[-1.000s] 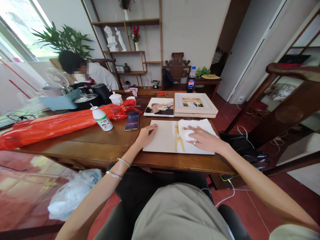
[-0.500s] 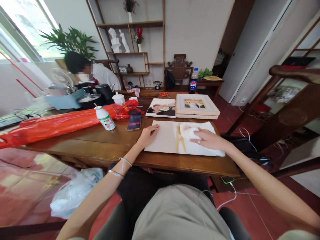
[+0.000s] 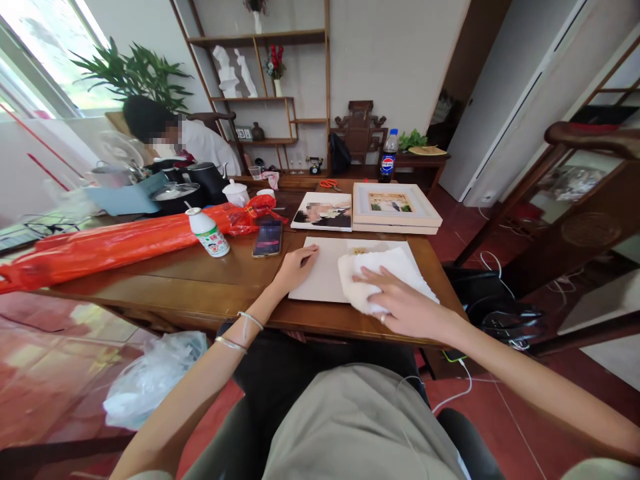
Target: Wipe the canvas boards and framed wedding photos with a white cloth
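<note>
A flat white board (image 3: pixel 323 277) lies near the front edge of the wooden table. My left hand (image 3: pixel 296 270) rests at its left edge, fingers curled and pressed against it. On the board's right half, a white cloth (image 3: pixel 403 263) is bunched under my right hand (image 3: pixel 407 303), whose fingers press down over it. Part of a yellowish mark (image 3: pixel 359 251) shows just beyond the cloth; the rest of that mark is covered. Behind the board lie a photo panel (image 3: pixel 325 212) and a white picture frame (image 3: pixel 425 208) with a photo in it.
Left of the board are a phone (image 3: pixel 267 237), a white bottle (image 3: pixel 209 233) with a straw and a long red plastic-wrapped bundle (image 3: pixel 125 233). Orange-handled scissors (image 3: pixel 329 183) and a cola bottle (image 3: pixel 389 160) stand farther back. Another person (image 3: pixel 200 147) sits at the far left.
My right hand has moved left and toward me with the cloth, which now covers most of the yellowish mark. My left hand stays at the board's left edge.
</note>
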Motion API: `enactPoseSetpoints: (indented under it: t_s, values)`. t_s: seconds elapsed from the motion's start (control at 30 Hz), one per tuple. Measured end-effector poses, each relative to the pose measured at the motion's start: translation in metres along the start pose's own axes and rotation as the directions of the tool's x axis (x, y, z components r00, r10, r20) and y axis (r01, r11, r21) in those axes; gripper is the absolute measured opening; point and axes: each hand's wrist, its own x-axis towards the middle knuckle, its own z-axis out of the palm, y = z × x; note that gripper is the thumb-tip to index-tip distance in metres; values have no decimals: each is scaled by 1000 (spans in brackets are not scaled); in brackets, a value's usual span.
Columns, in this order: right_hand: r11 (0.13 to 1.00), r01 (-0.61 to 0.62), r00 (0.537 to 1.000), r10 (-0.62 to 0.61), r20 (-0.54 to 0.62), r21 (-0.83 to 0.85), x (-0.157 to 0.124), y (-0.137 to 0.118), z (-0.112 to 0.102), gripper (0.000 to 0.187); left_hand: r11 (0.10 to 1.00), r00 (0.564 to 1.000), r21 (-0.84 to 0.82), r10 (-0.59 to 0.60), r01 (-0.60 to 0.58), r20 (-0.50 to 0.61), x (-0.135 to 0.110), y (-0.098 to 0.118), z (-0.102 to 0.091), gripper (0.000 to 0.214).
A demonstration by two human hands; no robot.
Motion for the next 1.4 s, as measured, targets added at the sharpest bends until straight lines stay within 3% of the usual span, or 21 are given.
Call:
enactPoseSetpoints:
  t_s: [0.1, 0.2, 0.47, 0.6, 0.7, 0.9, 1.0, 1.1, 1.3, 1.4]
  values:
    - [999, 51, 998, -52, 48, 7, -10, -13, -1, 19, 1000, 1000, 1, 6, -6, 0, 0, -1, 0, 33]
    - [999, 40, 999, -41, 20, 5, -5, -7, -1, 16, 1000, 1000, -6, 10, -10, -7, 0, -1, 0, 35]
    - [975, -188, 982, 182, -58, -117, 61, 44, 2, 25, 1000, 1000, -15, 4, -4, -2, 0, 0, 0, 34]
    - [960, -216, 976, 216, -21, -180, 81, 50, 1, 27, 1000, 1000, -18, 8, -9, -3, 0, 0, 0, 34]
    - [967, -142, 988, 152, 35, -212, 74, 30, 2, 27, 1000, 1000, -14, 0, 0, 0, 0, 0, -1, 36]
    - [963, 48, 992, -15, 123, -265, 41, -44, 19, 27, 1000, 1000, -3, 18, -18, -4, 0, -2, 0, 33]
    - [968, 98, 987, -66, 144, -232, 40, -56, 20, 27, 1000, 1000, -7, 27, -27, -4, 0, -4, 0, 33]
    - [979, 42, 995, -24, 95, -199, 55, -38, 13, 27, 1000, 1000, -7, 21, -21, 3, 1, -4, 0, 34]
    - [959, -156, 984, 170, 43, -237, 105, 28, 4, 27, 1000, 1000, -2, 15, -15, 11, 1, -3, 0, 34]
    - [931, -245, 964, 264, 37, -271, 123, 38, 8, 30, 1000, 1000, -15, 11, -10, 8, 1, -3, 0, 32]
